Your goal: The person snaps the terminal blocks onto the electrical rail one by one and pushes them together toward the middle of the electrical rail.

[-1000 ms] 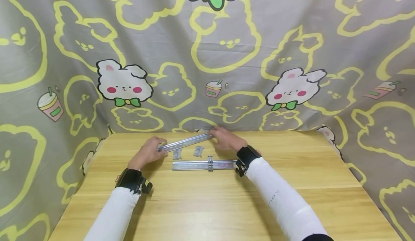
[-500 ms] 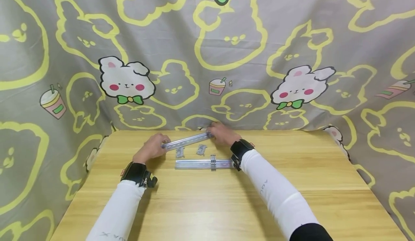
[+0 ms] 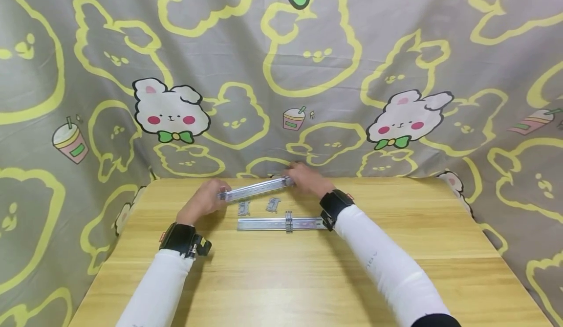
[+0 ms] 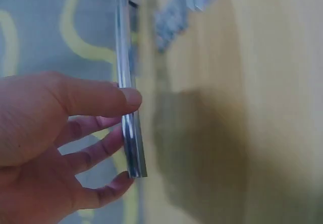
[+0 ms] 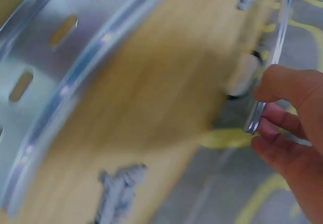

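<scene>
A slotted metal DIN rail (image 3: 255, 189) slants at the back of the table, raised at its right end in the head view. My left hand (image 3: 206, 199) grips its left end; in the left wrist view the thumb (image 4: 132, 99) lies on one side of the rail (image 4: 132, 143) and the fingers on the other. At the other end, my right hand (image 3: 306, 178) pinches the rail between thumb and fingers. A second DIN rail (image 3: 261, 224) lies nearer on the table, carrying grey terminal blocks (image 3: 289, 222) clipped across it. Its right end is hidden behind the right wrist.
Two loose grey clip-like pieces (image 3: 273, 205) (image 3: 244, 207) lie between the rails. Another grey piece (image 5: 118, 193) appears in the right wrist view. A patterned curtain (image 3: 246, 117) hangs along the back edge of the wooden table (image 3: 272, 278).
The held rail has shifted slightly toward the back with both hands still on it. Over the last half second my right hand has moved a little to the right. The lower rail stays put.
</scene>
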Available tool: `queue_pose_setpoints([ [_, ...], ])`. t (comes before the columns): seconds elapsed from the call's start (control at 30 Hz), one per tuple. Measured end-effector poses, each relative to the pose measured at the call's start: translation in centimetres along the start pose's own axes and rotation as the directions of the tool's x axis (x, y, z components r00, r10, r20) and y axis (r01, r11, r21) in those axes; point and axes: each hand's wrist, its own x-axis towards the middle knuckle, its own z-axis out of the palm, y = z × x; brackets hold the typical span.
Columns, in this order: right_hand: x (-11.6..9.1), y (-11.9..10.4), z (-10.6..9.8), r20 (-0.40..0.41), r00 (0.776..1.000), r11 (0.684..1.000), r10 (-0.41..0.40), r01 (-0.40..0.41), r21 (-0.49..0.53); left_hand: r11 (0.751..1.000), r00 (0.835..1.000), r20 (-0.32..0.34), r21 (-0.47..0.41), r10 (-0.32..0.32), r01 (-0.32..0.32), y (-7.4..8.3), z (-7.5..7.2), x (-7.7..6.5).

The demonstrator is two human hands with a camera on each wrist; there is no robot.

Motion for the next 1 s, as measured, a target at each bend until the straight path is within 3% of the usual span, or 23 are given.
queue_pose_setpoints([
  [0.2,-3.7,-1.2,-2.9,-0.054,0.998,1.000,0.008,-0.007,0.022,0.996,0.995,-0.042,0.015,0.090,-0.089,3.4,-1.5,-1.6],
  [0.43,-9.3,-3.9,-5.0,-0.046,0.997,0.995,0.065,-0.061,0.085,0.986,0.986,-0.041,0.050,0.160,-0.158,7.4,-2.1,-4.1],
  [0.63,-13.8,-6.0,-4.6,-0.054,0.995,0.993,0.089,-0.084,0.086,0.982,0.981,-0.015,0.007,0.191,-0.191,10.0,-0.1,-6.7],
  [0.8,-16.5,-7.2,-3.7,-0.025,0.992,0.989,0.128,-0.125,0.076,0.973,0.973,0.004,0.007,0.229,-0.229,11.1,1.6,-7.9],
  [1.0,-18.6,-8.2,-2.6,0.054,0.972,0.952,0.227,-0.233,0.196,0.971,0.970,0.052,0.001,0.239,-0.240,11.9,2.5,-8.8],
])
